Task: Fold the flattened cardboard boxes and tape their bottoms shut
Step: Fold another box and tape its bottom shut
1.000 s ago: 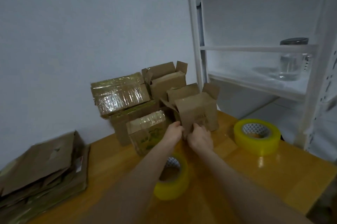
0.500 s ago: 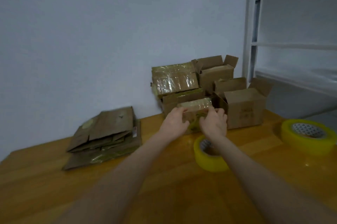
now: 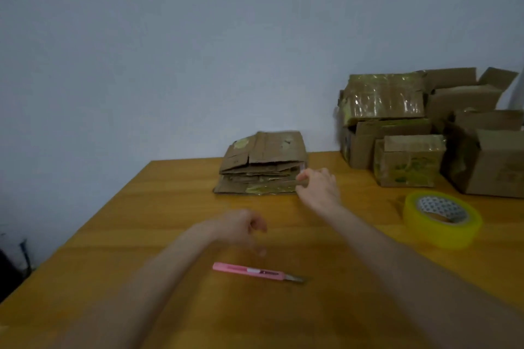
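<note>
Fingers [image 3: 302, 177] of the right hand [image 3: 320, 191] curl onto the right-hand edge of the stack of flattened boxes [image 3: 263, 158], thumb under and fingertips over, and seem to pinch a sheet there (the blur keeps me from saying which one). The left hand [image 3: 241, 228] hangs above the table [image 3: 127, 235], its fingers loosely curled round nothing, just beyond the pink craft knife [image 3: 256, 272], which lies flat on the wood with its blade out

I judge the job partway through. Against the wall at the far right stands a cluster of made-up boxes [image 3: 408, 162], some stacked on others. Several show glossy tape across a face, and two stand with flaps open upward, so their bottoms are presumably closed, though hidden. The flat stack lies at the back of the table near the wall, left of that cluster and apart from it. It is several sheets thick, so a good deal of folding and taping is left. The yellow tape roll [image 3: 442, 219] lies flat in front of the finished boxes, beside the right forearm, handy for the next bottom
</note>
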